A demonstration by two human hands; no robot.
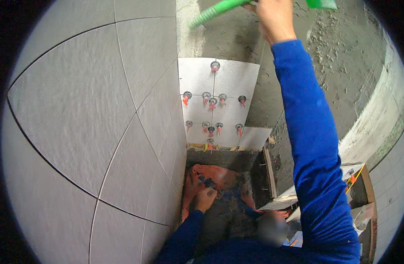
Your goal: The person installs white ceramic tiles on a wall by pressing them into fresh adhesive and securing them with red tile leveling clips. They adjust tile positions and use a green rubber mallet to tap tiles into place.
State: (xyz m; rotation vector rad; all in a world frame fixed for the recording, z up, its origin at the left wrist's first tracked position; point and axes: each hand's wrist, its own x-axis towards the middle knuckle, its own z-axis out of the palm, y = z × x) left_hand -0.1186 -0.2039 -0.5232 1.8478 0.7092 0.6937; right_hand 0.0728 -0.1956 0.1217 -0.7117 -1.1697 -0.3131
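Note:
My right hand [276, 20] is raised high against the rough grey wall, its fingers wrapped round a green tool with a ribbed, rod-like end [219, 11]. The top edge of the view cuts off part of the hand. Lower down, my left hand [205, 199] is closed above an orange-red sheet [224, 174] at the foot of the wall. A small dark piece [206, 181] shows at its fingers; whether they grip it, I cannot make out. White tiles [235, 77] on the far wall carry several round dark levelling clips with red tabs [215, 66].
Large grey tiles [70, 97] cover the wall close on my left. Bare mortar wall [343, 75] stretches to the right. Below it stands a wooden-edged frame [269, 171]. A tile with another red clip [352, 176] and a yellow strip [356, 178] lie beyond my right arm.

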